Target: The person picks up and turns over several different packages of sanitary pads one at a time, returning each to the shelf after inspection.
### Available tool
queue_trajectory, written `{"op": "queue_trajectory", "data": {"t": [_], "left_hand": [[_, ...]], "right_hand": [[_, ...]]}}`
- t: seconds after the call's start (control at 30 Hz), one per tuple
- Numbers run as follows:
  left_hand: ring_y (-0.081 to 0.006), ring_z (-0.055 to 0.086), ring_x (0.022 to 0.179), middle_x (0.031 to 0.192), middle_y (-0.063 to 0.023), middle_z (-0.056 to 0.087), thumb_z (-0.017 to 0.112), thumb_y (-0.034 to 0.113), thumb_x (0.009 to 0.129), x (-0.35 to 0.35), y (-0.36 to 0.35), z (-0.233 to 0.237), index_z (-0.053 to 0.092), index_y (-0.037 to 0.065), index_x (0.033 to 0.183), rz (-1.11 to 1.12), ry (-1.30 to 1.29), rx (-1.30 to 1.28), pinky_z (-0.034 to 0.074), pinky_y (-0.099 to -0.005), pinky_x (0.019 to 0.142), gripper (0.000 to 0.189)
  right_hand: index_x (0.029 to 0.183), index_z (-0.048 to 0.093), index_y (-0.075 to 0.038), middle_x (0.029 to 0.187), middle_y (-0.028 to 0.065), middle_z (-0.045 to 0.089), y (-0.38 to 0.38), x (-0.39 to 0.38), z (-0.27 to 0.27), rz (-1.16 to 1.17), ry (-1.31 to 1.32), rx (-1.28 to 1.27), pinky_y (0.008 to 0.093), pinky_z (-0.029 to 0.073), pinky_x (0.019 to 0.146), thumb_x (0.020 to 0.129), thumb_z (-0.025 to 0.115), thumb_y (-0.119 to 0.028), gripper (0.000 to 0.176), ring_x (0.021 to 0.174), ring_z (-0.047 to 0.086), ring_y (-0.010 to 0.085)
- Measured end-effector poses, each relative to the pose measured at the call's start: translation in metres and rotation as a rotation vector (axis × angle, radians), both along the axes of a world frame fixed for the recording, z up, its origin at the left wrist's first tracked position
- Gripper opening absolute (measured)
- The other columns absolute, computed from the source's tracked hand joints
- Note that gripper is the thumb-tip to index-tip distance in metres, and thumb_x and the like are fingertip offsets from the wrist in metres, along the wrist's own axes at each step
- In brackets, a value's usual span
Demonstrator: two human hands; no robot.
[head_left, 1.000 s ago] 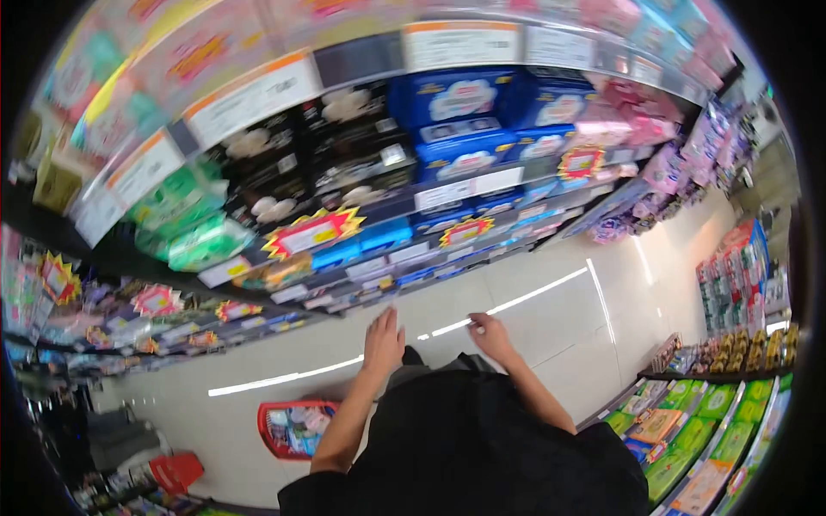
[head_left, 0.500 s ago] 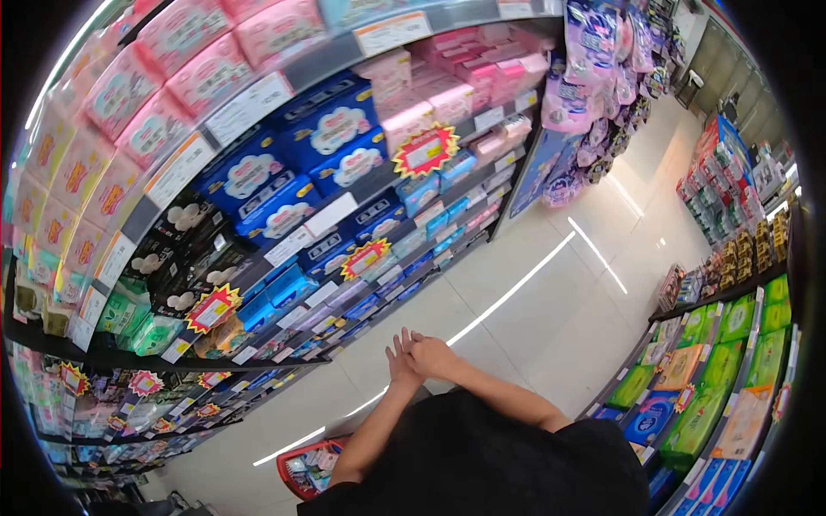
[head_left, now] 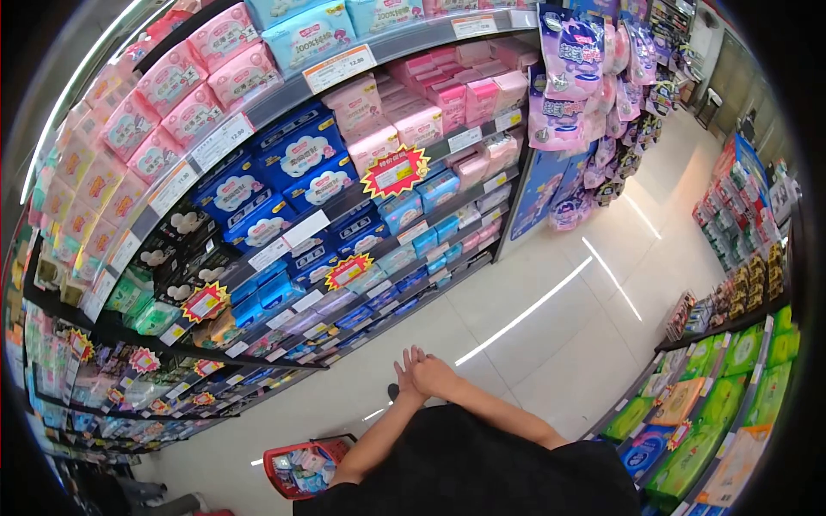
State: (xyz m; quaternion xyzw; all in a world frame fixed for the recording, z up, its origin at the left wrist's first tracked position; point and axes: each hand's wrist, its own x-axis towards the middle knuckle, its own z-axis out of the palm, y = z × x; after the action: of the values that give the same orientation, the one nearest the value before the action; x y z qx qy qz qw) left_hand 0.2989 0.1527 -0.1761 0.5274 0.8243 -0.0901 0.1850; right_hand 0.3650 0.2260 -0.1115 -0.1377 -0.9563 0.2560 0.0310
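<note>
My left hand (head_left: 407,376) and my right hand (head_left: 433,379) are joined in front of my body, over the tiled floor. The fingers of the left one stretch out, slightly apart. Closed over its side is my right hand, with its own fingers partly hidden. No goods are seen in either hand. Nearest to them is the lower part of the long shelf, with blue packs (head_left: 311,162) and pink packs (head_left: 418,125) in rows. By my left forearm stands a red shopping basket (head_left: 274,476) with several small packages (head_left: 308,467) inside.
A tall curved shelf (head_left: 297,365) runs along the left, with price tags and red starburst signs (head_left: 396,172). Purple and pink bags (head_left: 570,52) hang at its far end. On the right, a low shelf holds green packs (head_left: 717,398). Tiled floor (head_left: 516,344) lies between them.
The view has shifted, so more of the red basket and the blue packs on the top shelf show. My hands stay joined in much the same pose.
</note>
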Motion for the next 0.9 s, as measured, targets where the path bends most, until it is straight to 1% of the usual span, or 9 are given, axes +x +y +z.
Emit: {"op": "queue_trajectory", "data": {"t": [0.03,0.13,0.23,0.33,0.47,0.57,0.63,0.77,0.9], "left_hand": [[-0.038,0.011,0.144,0.155,-0.0176,0.015,0.051,0.052,0.084,0.001,0.0,0.001,0.02,0.0,0.147,0.027,-0.003,0.001,0.019,-0.0633,0.108,0.088],[-0.038,0.012,0.144,0.155,-0.0181,0.017,0.049,0.051,0.086,0.005,-0.007,0.019,0.02,0.0,0.147,0.049,-0.017,-0.043,0.02,-0.0634,0.107,0.085],[-0.0388,0.011,0.144,0.155,-0.0183,0.015,0.048,0.05,0.087,0.008,-0.011,0.012,0.021,0.0,0.147,0.102,-0.012,-0.027,0.02,-0.0639,0.107,0.083],[-0.0402,0.012,0.143,0.155,-0.0201,0.014,0.053,0.052,0.082,0.009,-0.011,0.023,0.018,0.003,0.148,0.115,-0.039,0.073,0.022,-0.0632,0.107,0.089],[-0.0409,0.013,0.143,0.155,-0.0197,0.015,0.047,0.047,0.088,0.003,-0.016,0.035,0.024,0.001,0.146,0.068,0.028,0.045,0.022,-0.0636,0.106,0.078],[-0.0389,0.022,0.14,0.151,-0.0205,0.025,0.054,0.038,0.086,-0.012,-0.018,0.017,0.028,-0.001,0.144,0.226,-0.052,0.183,0.027,-0.06,0.106,0.073],[-0.0372,0.032,0.134,0.145,-0.0211,0.034,0.059,0.031,0.084,-0.038,-0.02,0.063,0.031,-0.002,0.141,0.29,-0.034,0.333,0.032,-0.0551,0.104,0.072],[-0.0387,0.052,0.114,0.126,-0.0237,0.052,0.069,0.018,0.077,-0.126,-0.037,0.152,0.041,-0.005,0.132,0.44,-0.024,0.744,0.042,-0.0466,0.095,0.066],[-0.0406,0.055,0.109,0.122,-0.0253,0.055,0.066,0.01,0.08,-0.204,-0.048,0.251,0.047,-0.005,0.127,0.341,0.132,1.117,0.044,-0.0455,0.093,0.053]], "right_hand": [[0.123,0.047,0.014,0.11,0.0362,0.058,-0.001,0.003,0.01,0.031,-0.006,-0.001,0.0416,0.053,0.08,0.081,0.05,-0.017,0.052,0.096,0.064,0.0382],[0.114,0.055,0.01,0.105,0.0281,0.062,0.007,0.01,0.037,0.092,-0.1,-0.019,0.0441,0.056,0.065,0.081,0.056,-0.022,0.046,0.075,0.067,0.0373],[0.112,0.056,0.01,0.11,0.0313,0.06,0.016,0.007,0.06,0.114,-0.313,-0.209,0.0449,0.055,0.073,0.08,0.055,-0.02,0.044,0.081,0.065,0.0398],[0.096,0.063,0.003,0.096,0.0255,0.065,0.006,0.006,0.022,-0.024,0.186,-0.087,0.0466,0.049,0.087,0.082,0.057,-0.019,0.027,0.096,0.061,0.0395],[0.103,0.062,0.006,0.101,0.0268,0.064,0.014,0.0,0.019,0.095,-0.001,-0.217,0.0449,0.05,0.084,0.082,0.053,-0.019,0.034,0.093,0.062,0.0395],[0.096,0.067,-0.002,0.098,0.0201,0.066,0.033,-0.014,0.069,0.161,-0.262,-0.324,0.0438,0.051,0.08,0.083,0.054,-0.018,0.025,0.09,0.063,0.0353],[0.089,0.069,-0.008,0.091,0.0155,0.066,0.06,-0.026,0.069,-0.04,-0.003,-0.333,0.0433,0.051,0.076,0.083,0.057,-0.019,0.017,0.086,0.064,0.0318],[0.09,0.065,-0.003,0.085,0.0149,0.064,0.124,-0.067,0.133,-0.229,0.267,-0.192,0.0418,0.05,0.073,0.083,0.062,-0.013,0.013,0.082,0.063,0.0322],[0.1,0.061,0.0,0.09,0.0172,0.061,0.139,-0.112,0.229,-0.097,0.533,-0.028,0.0403,0.048,0.078,0.083,0.062,-0.008,0.019,0.088,0.06,0.033]]}}
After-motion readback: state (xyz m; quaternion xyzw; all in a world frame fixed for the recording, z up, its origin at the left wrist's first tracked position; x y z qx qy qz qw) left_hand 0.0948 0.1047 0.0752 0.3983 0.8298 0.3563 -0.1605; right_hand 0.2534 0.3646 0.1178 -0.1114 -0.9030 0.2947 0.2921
